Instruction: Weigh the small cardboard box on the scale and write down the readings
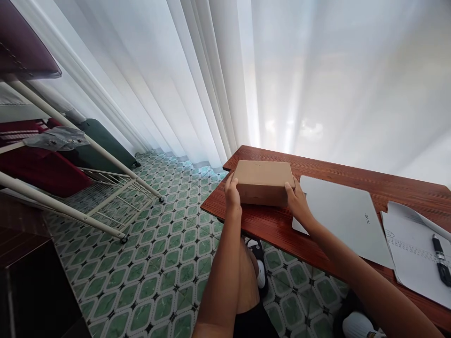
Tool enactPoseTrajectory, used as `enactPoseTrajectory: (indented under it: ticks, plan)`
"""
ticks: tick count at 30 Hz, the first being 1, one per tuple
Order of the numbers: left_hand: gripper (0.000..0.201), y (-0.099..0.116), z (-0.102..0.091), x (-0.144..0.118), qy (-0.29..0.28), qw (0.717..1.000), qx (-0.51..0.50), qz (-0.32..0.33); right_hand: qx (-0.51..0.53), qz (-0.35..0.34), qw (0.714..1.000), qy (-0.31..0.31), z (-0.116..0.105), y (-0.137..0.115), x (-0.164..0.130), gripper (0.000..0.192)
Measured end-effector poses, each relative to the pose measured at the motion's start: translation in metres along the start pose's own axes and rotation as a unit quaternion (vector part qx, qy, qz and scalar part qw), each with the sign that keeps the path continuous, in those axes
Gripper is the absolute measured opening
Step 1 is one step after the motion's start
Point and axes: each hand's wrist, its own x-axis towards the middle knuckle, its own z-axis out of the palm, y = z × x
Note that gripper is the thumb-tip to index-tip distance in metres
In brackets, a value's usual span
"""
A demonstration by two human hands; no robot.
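A plain brown cardboard box [263, 174] is at the left end of a reddish wooden table [253, 226], its lid closed. My left hand [232, 191] is closed around the box's left end, thumb on the near corner. On the opposite end, my right hand [296, 199] grips the box with its thumb at the front right corner. The far fingers of both hands are hidden behind the box sides. Whether the box rests fully on the table or is slightly raised, I cannot tell.
Right of the box lies a closed silver laptop [338, 218], then paper sheets [408, 244] with a black pen [439, 258]. A white wheeled metal rack [105, 202] and a dark green suitcase [102, 145] stand left on the tiled floor. White curtains [282, 84] hang behind the table.
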Motion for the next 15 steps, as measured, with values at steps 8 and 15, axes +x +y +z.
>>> enactPoseTrajectory:
  ticks: [8,15]
  plan:
    - [0.056,0.013,0.006,-0.007,0.015,0.999,0.020,-0.041,-0.016,-0.003,1.000,-0.006,-0.002,0.004,-0.001,0.070]
    - [0.066,0.013,0.004,-0.007,0.017,0.997,0.061,-0.039,-0.028,-0.013,0.999,-0.019,-0.001,0.010,-0.005,0.075]
